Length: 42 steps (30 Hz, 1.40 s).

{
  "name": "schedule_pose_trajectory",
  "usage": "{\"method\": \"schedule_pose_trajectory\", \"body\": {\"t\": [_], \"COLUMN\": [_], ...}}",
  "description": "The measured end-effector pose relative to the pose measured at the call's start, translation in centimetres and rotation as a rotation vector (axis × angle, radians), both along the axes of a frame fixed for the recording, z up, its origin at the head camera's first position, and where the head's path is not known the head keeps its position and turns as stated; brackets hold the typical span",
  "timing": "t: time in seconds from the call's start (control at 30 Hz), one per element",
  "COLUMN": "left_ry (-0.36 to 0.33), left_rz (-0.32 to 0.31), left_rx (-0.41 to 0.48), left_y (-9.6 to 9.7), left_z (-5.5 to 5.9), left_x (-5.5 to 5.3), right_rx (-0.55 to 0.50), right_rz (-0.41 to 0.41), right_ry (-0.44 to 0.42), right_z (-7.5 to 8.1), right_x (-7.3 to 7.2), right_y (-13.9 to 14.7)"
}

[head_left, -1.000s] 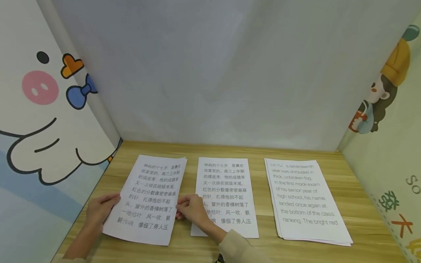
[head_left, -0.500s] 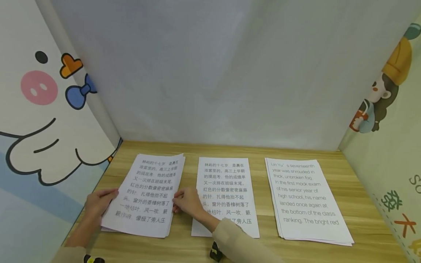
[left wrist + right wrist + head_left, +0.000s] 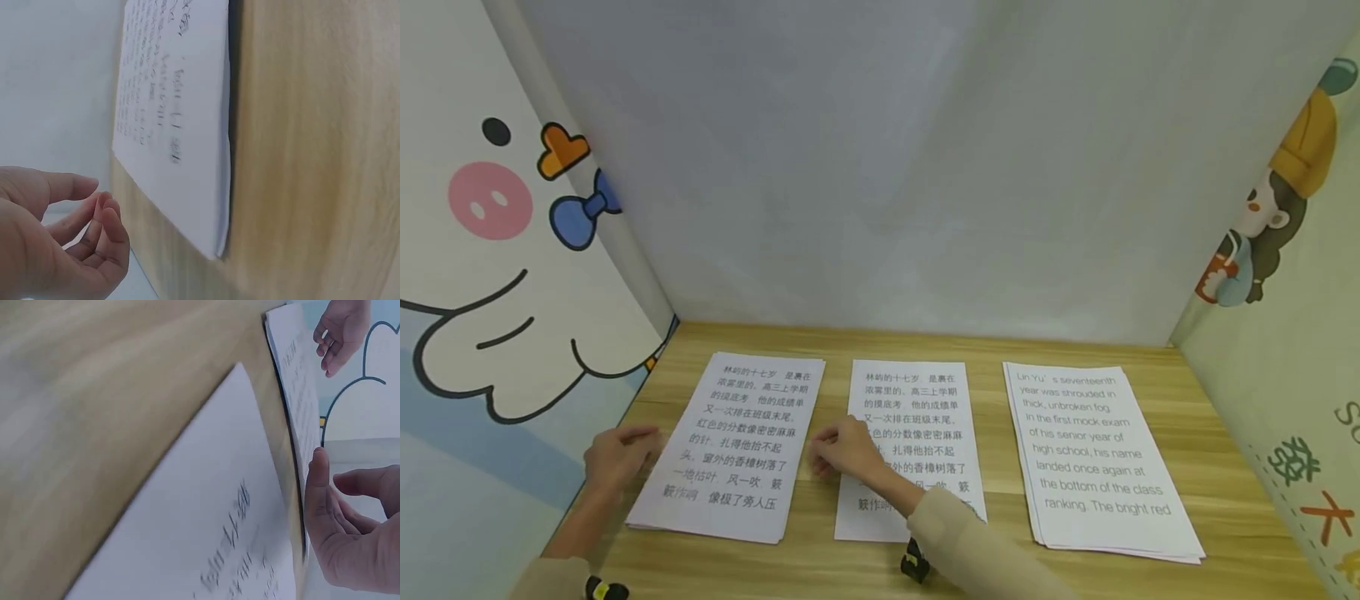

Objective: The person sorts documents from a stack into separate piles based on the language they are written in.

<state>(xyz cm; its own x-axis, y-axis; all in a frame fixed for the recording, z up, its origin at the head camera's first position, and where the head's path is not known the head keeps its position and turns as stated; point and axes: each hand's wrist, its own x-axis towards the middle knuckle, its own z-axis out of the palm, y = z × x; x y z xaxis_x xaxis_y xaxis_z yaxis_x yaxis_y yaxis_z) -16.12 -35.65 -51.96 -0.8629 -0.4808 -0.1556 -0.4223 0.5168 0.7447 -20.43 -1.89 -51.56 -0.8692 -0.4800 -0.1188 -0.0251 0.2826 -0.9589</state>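
A stack of printed paper (image 3: pixel 733 446) with Chinese text lies at the left, its edges nearly lined up. Just off its left side is my left hand (image 3: pixel 617 458), fingers loosely bent and holding nothing; the left wrist view shows a gap between that hand (image 3: pixel 75 240) and the paper stack (image 3: pixel 187 200). My right hand (image 3: pixel 847 450) hovers at the left edge of the middle paper (image 3: pixel 917 417), covering some of its text. Nothing sits between the right hand's (image 3: pixel 350 528) loosely bent fingers and thumb.
A third paper stack (image 3: pixel 1101 458), printed in English and slightly fanned, lies at the right of the wooden table (image 3: pixel 1000 575). A grey-white panel (image 3: pixel 910 183) stands behind. Cartoon-covered panels (image 3: pixel 497 292) close off both sides.
Both hands have let go of the left stack and drawn outward from it. The stack's top sheets, lifted and bent earlier, now lie flat. The middle and right papers stay put.
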Motion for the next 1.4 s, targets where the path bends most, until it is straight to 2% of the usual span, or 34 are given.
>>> {"method": "schedule_pose_trajectory", "body": {"t": [0.07, 0.17, 0.33, 0.6, 0.7, 0.87, 1.17, 1.4], "left_ry": [-0.005, -0.026, -0.049, -0.05, -0.067, -0.096, -0.126, -0.156], "left_rz": [-0.029, -0.065, -0.14, -0.335, -0.391, -0.47, -0.506, -0.527], "left_rx": [-0.012, 0.03, 0.08, 0.174, 0.189, 0.247, 0.255, 0.212], "left_y": [0.5, 1.7, 4.5, 10.4, 12.5, 15.4, 19.5, 20.9], "left_z": [0.5, 0.9, 1.1, 1.7, 1.7, 1.3, 0.6, -0.1], "left_x": [-0.2, -0.8, -1.7, -3.4, -3.5, -3.0, -3.2, -3.3], "right_rx": [0.004, 0.005, 0.039, 0.108, 0.128, 0.143, 0.183, 0.186], "right_rz": [-0.011, -0.026, -0.048, -0.154, -0.198, -0.245, -0.387, -0.384], "right_ry": [0.001, 0.002, 0.001, -0.028, -0.029, -0.029, -0.062, -0.098], "right_z": [0.3, 0.4, 0.2, 0.9, 1.0, 1.2, 1.0, 0.3], "right_x": [-0.1, -0.1, -0.3, -1.0, -1.1, -0.9, -0.2, 0.4], "right_y": [1.0, 2.6, 5.0, 9.6, 11.4, 15.0, 20.6, 22.1]}}
